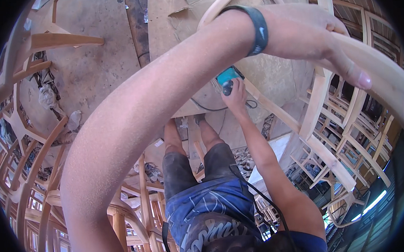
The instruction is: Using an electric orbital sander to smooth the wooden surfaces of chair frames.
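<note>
My left arm reaches across the view to the upper right, with a dark band round the wrist. My left hand (304, 34) is closed round a pale curved wooden chair rail (377, 62); its thumb lies along the near face and the other fingers are mostly hidden behind the wood. Lower, near the middle, my right hand (237, 97) grips a teal power sander (228, 73) with a dark knob. Part of the sander is behind my left forearm. Beside it, a straight wooden bar (274, 106) of the chair frame runs down to the right.
Unfinished wooden chair frames (29, 180) crowd the left side, and more frames (344, 132) stand on the right. A dark cable (210, 108) loops close to the sander. Flat sheets (175, 45) cover the floor ahead; crumpled plastic (47, 95) and scraps lie at the left.
</note>
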### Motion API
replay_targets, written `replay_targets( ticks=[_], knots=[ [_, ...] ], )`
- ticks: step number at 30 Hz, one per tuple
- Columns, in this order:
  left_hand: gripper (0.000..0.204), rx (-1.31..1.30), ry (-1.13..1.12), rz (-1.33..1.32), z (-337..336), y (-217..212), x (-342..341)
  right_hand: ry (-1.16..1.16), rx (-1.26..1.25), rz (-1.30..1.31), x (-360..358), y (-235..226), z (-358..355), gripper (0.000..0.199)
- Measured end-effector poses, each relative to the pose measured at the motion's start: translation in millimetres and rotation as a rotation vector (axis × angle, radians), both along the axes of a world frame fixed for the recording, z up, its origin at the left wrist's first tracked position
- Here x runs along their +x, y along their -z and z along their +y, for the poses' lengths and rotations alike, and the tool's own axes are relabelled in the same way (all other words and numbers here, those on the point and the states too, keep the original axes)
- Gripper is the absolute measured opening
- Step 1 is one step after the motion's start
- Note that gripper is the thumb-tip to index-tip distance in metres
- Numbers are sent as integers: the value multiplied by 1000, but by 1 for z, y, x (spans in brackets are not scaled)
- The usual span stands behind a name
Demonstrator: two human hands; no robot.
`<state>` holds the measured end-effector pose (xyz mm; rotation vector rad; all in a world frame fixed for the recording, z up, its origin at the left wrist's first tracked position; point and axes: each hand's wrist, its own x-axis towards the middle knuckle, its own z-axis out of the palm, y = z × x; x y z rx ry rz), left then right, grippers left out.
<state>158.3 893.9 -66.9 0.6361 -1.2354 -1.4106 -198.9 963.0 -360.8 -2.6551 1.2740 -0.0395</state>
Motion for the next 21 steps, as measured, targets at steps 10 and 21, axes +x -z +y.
replay_targets(
  ticks=[10,21],
  knots=[
    [85,-91,-26,358,10,-5,-21,-37,31,-30,142,-13,-5,63],
    [53,-138,-726,601,3,4,-69,68,4,-46,-129,-12,-9,64]
  ],
)
